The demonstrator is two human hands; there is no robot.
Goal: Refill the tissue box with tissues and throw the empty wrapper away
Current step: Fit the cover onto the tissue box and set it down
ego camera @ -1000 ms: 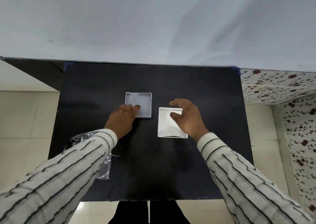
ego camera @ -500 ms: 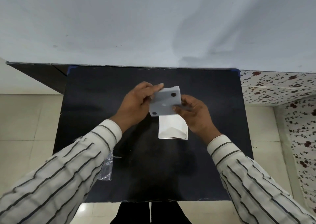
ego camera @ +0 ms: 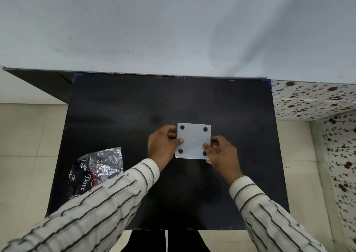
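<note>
Presently, as seen from the head camera:

1. Worktop (ego camera: 119, 117): black, matte, rectangular, filling the middle of the frame; blue tape shows at its two far corners.
2. Tissue box (ego camera: 193, 141): pale grey, square, just right of frame centre. The face turned to the camera is flat and carries four black round feet, one near each corner. It is held between both hands; whether it rests on the worktop or is lifted off it cannot be told. Tissues themselves are hidden from view.
3. Left hand (ego camera: 161, 147): at the box's left edge. Grip pressed onto the tissue box, thumb lying on the upper face near the left side, fingers curled around the left edge.
4. Right hand (ego camera: 221, 155): at the box's lower right corner. Grip pinching the tissue box, thumb on the upper face beside the lower right foot, fingers wrapped around the right edge.
5. Wrapper (ego camera: 100, 167): crumpled clear and silvery plastic with dark printing and the word "Dove", lying on the worktop at lower left of the frame, well apart from the box, partly covered by the left sleeve.
6. Sleeves (ego camera: 96, 209): white with thin dark stripes, entering from both lower corners.
7. Surroundings: plain white wall (ego camera: 173, 24) across the upper frame; floral-patterned surface (ego camera: 317, 101) at right; pale tiled floor (ego camera: 28, 136) at left.
</note>
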